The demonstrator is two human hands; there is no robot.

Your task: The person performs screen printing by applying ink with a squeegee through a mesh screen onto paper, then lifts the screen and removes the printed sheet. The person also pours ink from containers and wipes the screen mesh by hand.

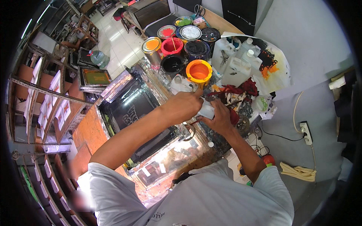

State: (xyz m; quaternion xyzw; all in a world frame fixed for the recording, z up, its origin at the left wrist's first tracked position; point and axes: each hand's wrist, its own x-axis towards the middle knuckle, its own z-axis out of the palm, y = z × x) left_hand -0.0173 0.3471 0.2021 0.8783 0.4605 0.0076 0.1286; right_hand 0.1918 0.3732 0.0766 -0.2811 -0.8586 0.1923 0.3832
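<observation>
Over the cluttered bench, my right hand [219, 119] is wrapped round a small translucent whitish plastic container [206, 110]. My left hand [184, 105] reaches across from the left, its fingers closed right beside that container. What the left fingers grip, if anything, is hidden. Just beyond them is a yellow-rimmed tub of orange paint [199, 71]. A white plastic jug [180, 84] lies behind my left hand. Below my forearm rests a dark framed printing screen [132, 109] with a pale design. A small white cap [210, 144] sits near the bench's edge.
Several paint tins crowd the back, among them a red tub [172, 46] and a black one [172, 64]. Translucent jugs [236, 71] stand to the right, near stained red rags [249, 87]. A lit glass panel [162, 162] lies close to me. Shelving [49, 88] fills the left.
</observation>
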